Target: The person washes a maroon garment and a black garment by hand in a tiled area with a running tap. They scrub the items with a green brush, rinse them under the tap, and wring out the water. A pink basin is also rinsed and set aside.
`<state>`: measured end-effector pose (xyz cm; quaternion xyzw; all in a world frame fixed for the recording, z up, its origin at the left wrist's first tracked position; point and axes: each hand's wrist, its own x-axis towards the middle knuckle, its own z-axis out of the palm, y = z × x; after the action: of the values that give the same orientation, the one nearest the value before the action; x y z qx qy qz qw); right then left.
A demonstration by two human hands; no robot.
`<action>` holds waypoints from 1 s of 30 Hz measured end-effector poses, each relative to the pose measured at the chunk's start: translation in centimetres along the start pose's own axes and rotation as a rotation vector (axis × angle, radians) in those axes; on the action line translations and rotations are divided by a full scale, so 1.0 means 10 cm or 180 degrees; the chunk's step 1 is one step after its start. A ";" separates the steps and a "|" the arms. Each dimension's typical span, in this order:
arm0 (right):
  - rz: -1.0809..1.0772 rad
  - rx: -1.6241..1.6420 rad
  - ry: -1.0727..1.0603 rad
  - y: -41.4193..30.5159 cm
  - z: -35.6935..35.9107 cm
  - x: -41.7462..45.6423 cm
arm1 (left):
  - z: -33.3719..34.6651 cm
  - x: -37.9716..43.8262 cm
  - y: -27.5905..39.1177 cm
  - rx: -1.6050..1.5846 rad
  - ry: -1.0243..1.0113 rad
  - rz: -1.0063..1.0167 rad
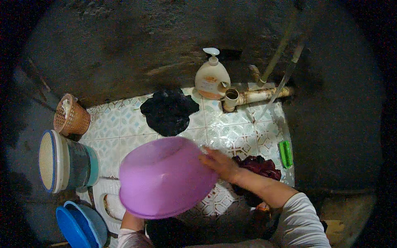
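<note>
A purple plastic basin is tilted up in front of me, above the tiled floor. My left forearm reaches behind its near rim, where the hand supports it; the fingers are hidden. At the basin's right side is my right hand, blurred, with its fingers against or just over the edge. How firmly it touches the plastic is unclear. Beyond the basin a black wet cloth lies bunched on the tiles. Under my right forearm sits a dark red cloth, partly covered by the arm.
A pump bottle stands by the wall, beside a pipe. To the right lies a green brush. At left are a woven-look plastic basket, stacked buckets, blue basins and a white plastic stool.
</note>
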<state>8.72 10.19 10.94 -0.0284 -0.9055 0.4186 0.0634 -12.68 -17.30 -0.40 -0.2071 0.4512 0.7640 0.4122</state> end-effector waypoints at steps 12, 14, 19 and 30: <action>0.3153 0.2648 0.1189 1.58 -1.09 -0.99 | 1.77 0.39 -0.55 0.1058 -0.1364 0.1886; 0.3187 0.4075 0.2084 1.50 -1.21 -1.07 | 1.92 0.40 -0.64 0.2186 -0.1017 0.2807; 0.3332 0.4370 0.2502 1.75 -1.27 -1.11 | 2.34 0.52 -0.98 0.2603 -0.1155 0.3403; 0.2626 0.1496 0.3240 2.78 -1.62 -1.48 | 2.49 0.68 -1.19 0.0331 -0.2170 -0.1233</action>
<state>25.55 38.83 -1.19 -0.5484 -0.5638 0.5280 0.3202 -5.46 10.13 1.33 -0.0017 0.2791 0.6732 0.6848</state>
